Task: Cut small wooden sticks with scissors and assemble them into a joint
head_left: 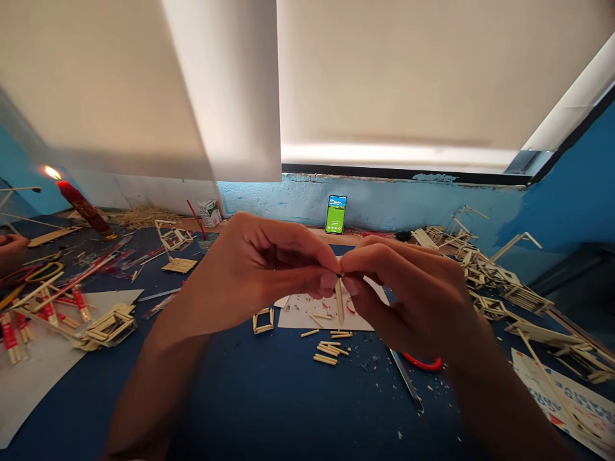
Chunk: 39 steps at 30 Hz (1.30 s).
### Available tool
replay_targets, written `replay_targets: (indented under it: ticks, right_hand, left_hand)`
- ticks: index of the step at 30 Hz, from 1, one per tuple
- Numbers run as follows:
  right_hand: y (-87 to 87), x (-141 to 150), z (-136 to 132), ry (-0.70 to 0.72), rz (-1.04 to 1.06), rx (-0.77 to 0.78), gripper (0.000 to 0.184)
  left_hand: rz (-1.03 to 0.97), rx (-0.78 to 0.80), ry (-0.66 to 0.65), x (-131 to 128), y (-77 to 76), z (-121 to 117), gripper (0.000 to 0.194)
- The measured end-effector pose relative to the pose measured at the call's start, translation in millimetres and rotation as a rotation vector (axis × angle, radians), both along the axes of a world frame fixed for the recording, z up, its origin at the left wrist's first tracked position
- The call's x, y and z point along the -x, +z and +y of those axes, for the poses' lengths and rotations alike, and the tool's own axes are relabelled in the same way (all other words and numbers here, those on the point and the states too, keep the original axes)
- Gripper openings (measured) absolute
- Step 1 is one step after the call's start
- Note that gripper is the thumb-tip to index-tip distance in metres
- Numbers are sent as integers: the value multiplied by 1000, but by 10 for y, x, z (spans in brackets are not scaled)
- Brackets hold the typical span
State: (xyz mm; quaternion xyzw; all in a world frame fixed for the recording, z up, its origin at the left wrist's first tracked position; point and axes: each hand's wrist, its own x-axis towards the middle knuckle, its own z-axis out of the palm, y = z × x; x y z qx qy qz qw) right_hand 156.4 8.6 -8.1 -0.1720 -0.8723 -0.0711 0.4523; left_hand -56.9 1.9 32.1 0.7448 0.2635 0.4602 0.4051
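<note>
In front of me, my left hand (273,262) and my right hand (408,298) meet, both closed in a pinch at the dark upper end of a short wooden stick (340,302). The stick hangs down between the fingertips; the fingers partly cover its top. Below it lies a white paper sheet (293,318) with crumbs and a few stick pieces. Several short cut sticks (329,349) lie on the blue table just nearer to me. Left of them is a small square stick frame (263,328). Under my right hand, red-handled scissors (423,365) are partly hidden.
A lit red candle (81,208) leans at the left, near another person's hand (13,250). A phone (336,214) stands against the wall. Stick models (528,298) crowd the right side; another stick model (108,328) and bundled sticks (48,307) lie left.
</note>
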Motion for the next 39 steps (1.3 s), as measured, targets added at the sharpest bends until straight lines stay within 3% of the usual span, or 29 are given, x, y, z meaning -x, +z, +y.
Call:
replay_targets:
  ticks: [13,18,23,29,34,39]
  right_hand:
    - [34,-27,8,97,38,126,6]
    - [51,-62,2,32,87,80,9]
    - [38,-35,-1,66,154,59,11]
    - [15,-3,-14,99,246,193,17]
    - [-23,17,-12,120,378,299,24]
    - [-42,52,-8,213,450,377,28]
  left_hand:
    - [23,47,15,48,-17,-37,19]
    - [-10,55,-7,107,-30,-22,16]
    - [14,-67,-9,141,-67,21,13]
    - [73,-223,155,114,-85,25,10]
    - [37,-229,126,71,-101,-24,5]
    - [-23,-254,157,-8,-152,-47,14]
